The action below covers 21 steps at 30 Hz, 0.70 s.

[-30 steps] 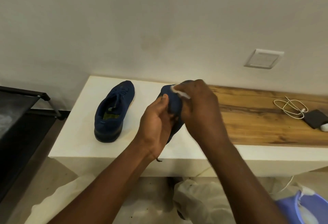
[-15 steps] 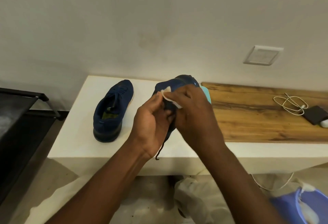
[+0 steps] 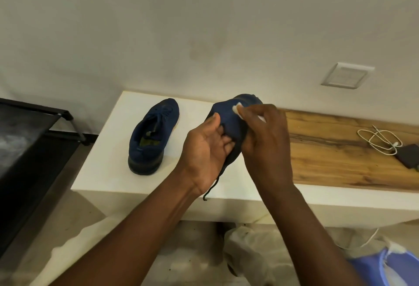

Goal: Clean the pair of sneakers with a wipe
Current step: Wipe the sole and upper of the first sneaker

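One navy sneaker (image 3: 152, 137) stands on the white end of the bench (image 3: 108, 161), toe toward the wall. My left hand (image 3: 205, 149) grips the second navy sneaker (image 3: 229, 117) in the air above the bench, thumb on its upper and fingers curled under it; a dark lace hangs down from it. My right hand (image 3: 265, 136) pinches a small white wipe (image 3: 237, 109) and presses it against the held sneaker's upper near the toe. Much of that sneaker is hidden behind both hands.
The bench's right part is a wooden top (image 3: 344, 149) with a coiled white cable (image 3: 378, 138) and a dark device (image 3: 409, 155). A black rack (image 3: 34, 140) stands at left. White bags (image 3: 254, 256) and a blue plastic item (image 3: 390, 267) lie on the floor below.
My right hand slid the wipe across the held sneaker's upper, from its left side toward the toe. The sneaker has turned a little in my left hand. The sneaker on the bench stayed put.
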Available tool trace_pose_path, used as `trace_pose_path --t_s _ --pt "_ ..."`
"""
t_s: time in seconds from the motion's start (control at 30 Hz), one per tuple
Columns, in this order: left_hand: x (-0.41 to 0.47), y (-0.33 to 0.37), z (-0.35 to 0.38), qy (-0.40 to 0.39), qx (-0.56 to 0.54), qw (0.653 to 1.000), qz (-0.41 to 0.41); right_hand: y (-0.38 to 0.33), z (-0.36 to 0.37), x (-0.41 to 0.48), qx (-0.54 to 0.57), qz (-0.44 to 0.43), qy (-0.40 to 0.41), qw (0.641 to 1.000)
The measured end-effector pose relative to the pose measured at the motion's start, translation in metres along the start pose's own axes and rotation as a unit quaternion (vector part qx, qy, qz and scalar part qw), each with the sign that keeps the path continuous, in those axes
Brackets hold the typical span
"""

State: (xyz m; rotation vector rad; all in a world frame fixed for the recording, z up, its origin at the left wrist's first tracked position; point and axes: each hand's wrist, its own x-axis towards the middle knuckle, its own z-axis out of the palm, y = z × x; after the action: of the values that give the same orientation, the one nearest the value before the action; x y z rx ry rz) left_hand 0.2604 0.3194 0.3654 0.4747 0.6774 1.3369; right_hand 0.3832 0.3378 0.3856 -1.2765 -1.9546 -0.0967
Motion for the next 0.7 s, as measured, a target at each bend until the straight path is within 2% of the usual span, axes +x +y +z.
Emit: trace_pose_path --t_s 0.07,0.13,0.2,0.33,0.4,0.47,0.53,0.57,0.7 --pt "-0.001 -0.001 -0.002 -0.001 -0.002 1.000 -0.001 -0.016 0.006 -0.004 0.000 -0.008 -0.024 1.000" --pt "-0.001 0.003 -0.005 -0.002 -0.017 1.000 -0.004 -0.024 0.010 -0.018 -0.022 -0.052 -0.051 0.997" --pt "-0.003 0.009 -0.004 -0.005 -0.011 1.000 -0.009 -0.015 0.006 -0.022 -0.021 -0.071 -0.047 0.996" --pt "-0.003 0.009 0.000 0.013 0.026 1.000 0.007 0.000 0.003 -0.003 0.002 -0.009 0.011 1.000" --pt "-0.004 0.010 0.001 0.011 0.023 1.000 0.016 -0.014 0.009 -0.008 0.000 -0.015 -0.027 1.000" --pt "-0.005 0.017 -0.001 0.002 0.001 1.000 0.031 -0.023 0.016 -0.023 -0.030 -0.068 -0.083 0.994" --pt "-0.005 0.025 0.001 -0.007 -0.012 0.999 0.048 -0.016 0.015 -0.029 -0.056 -0.109 -0.099 0.988" --pt "-0.005 0.026 0.001 -0.007 -0.012 0.999 0.052 -0.011 0.012 -0.027 -0.049 -0.099 -0.082 0.990" --pt "-0.003 0.025 0.002 0.004 0.006 0.999 0.049 -0.008 0.001 -0.007 0.060 -0.021 0.071 0.995"
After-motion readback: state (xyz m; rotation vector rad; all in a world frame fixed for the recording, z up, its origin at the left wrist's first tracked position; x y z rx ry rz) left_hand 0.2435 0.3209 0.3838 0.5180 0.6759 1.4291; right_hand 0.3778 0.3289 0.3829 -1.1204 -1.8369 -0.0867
